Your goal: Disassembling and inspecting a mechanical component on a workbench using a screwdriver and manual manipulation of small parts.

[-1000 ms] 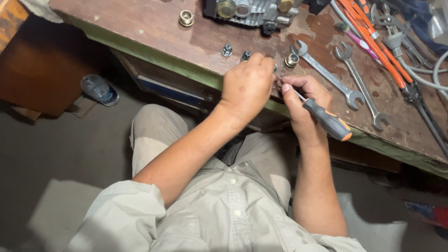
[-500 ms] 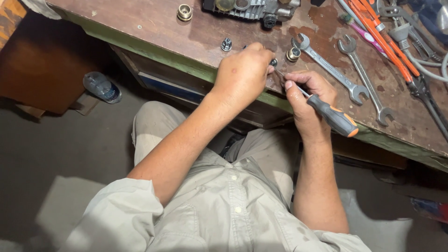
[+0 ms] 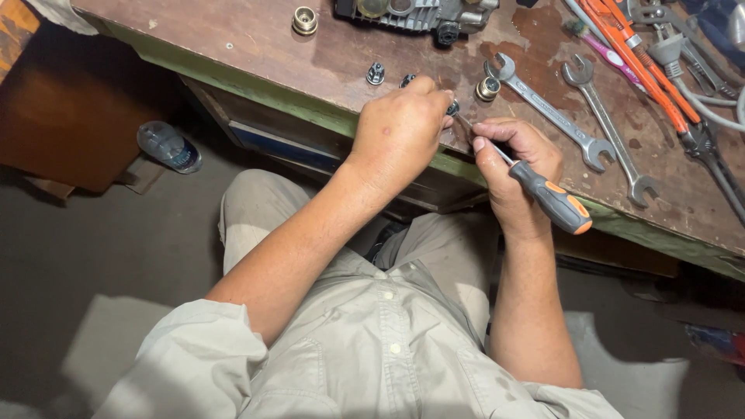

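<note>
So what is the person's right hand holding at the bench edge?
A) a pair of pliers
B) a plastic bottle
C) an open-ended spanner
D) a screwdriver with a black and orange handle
D: the right hand grips a screwdriver with a black and orange handle, its thin shaft aimed at the small dark part pinched in the left hand; the two spanners lie untouched on the workbench.

Two wrenches (image 3: pixel 574 116) on workbench (image 3: pixel 233 39), right of hands.
</note>
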